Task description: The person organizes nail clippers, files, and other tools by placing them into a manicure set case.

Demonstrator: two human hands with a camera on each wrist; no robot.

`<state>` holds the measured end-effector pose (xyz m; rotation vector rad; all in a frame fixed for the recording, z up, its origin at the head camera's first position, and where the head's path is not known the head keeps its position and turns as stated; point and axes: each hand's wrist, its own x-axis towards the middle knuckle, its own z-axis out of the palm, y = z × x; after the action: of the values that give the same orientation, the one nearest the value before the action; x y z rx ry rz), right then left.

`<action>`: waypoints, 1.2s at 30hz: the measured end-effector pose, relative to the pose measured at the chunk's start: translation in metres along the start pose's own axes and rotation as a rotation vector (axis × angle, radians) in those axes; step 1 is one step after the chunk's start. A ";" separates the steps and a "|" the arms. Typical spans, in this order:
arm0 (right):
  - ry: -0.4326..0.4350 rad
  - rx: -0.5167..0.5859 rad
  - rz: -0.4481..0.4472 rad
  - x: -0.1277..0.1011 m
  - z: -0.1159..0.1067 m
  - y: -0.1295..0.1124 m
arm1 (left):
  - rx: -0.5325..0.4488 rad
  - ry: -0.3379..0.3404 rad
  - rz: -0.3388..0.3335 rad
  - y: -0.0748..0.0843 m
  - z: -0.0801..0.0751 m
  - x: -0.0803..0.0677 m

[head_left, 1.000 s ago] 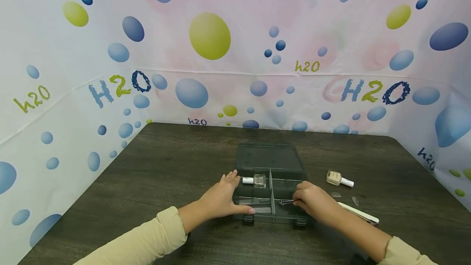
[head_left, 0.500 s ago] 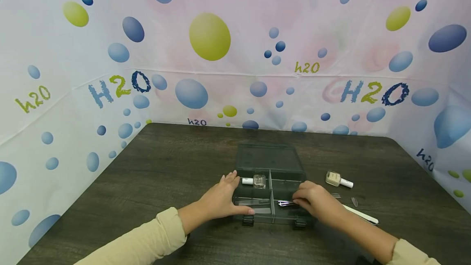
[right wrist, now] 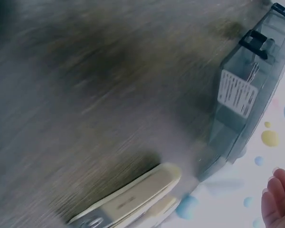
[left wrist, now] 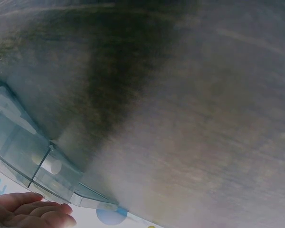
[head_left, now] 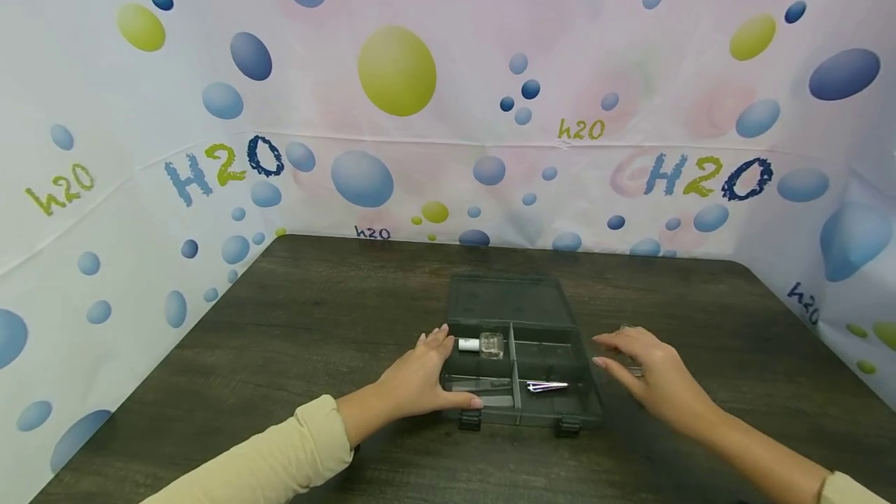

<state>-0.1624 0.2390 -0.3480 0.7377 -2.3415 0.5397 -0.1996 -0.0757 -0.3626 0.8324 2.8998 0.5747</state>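
1. Here, an open grey box [head_left: 521, 368] sits on a dark table [head_left: 280, 333], its lid [head_left: 511, 300] laid back on the far side.
2. The left hand [head_left: 420, 379] rests against the box's left wall, fingers straight along that side and the thumb lying by the near-left corner; it grips nothing.
3. The right hand [head_left: 654, 376] hovers just right of the box, palm down, fingers spread and relaxed, pinching nothing and clear of the box wall.
4. Inside the box, dividers [head_left: 514, 368] make four compartments.
5. In the far-left compartment lies a small clear bottle [head_left: 490, 344] on its side, its white cap [head_left: 467, 344] pointing at the left wall.
6. In the near-right compartment lie metal tweezers [head_left: 547, 386], flat, reaching from the middle divider toward the right wall.
7. The near-left compartment holds a flat clear piece [head_left: 483, 385], too faint to identify.
8. Two black latches [head_left: 567, 428] hang on the box's near wall.
9. In the right wrist view, a cream nail file [right wrist: 133, 199] lies on the table just beside the box's corner, near its label [right wrist: 236, 93].
10. The left wrist view shows only fingertips [left wrist: 31, 213] next to the box's clear wall.
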 end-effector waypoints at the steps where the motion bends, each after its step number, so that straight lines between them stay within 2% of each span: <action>1: 0.002 -0.016 0.009 -0.002 -0.002 0.001 | 0.002 0.000 -0.001 0.000 0.000 0.000; 12: 0.028 -0.092 0.058 -0.025 -0.016 0.015 | 0.009 -0.002 -0.001 -0.001 -0.001 0.000; 23: -0.067 -0.141 0.243 -0.055 -0.024 0.033 | 0.010 0.002 0.004 0.000 -0.001 -0.001; 30: -0.117 -0.190 0.288 -0.072 -0.028 0.042 | 0.004 -0.001 0.001 0.001 -0.001 -0.001; 36: -0.157 -0.192 0.344 -0.083 -0.029 0.049 | 0.008 -0.002 0.003 0.001 -0.001 0.000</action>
<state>-0.1259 0.3223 -0.3913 0.2987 -2.6415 0.4034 -0.1992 -0.0755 -0.3612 0.8375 2.9012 0.5623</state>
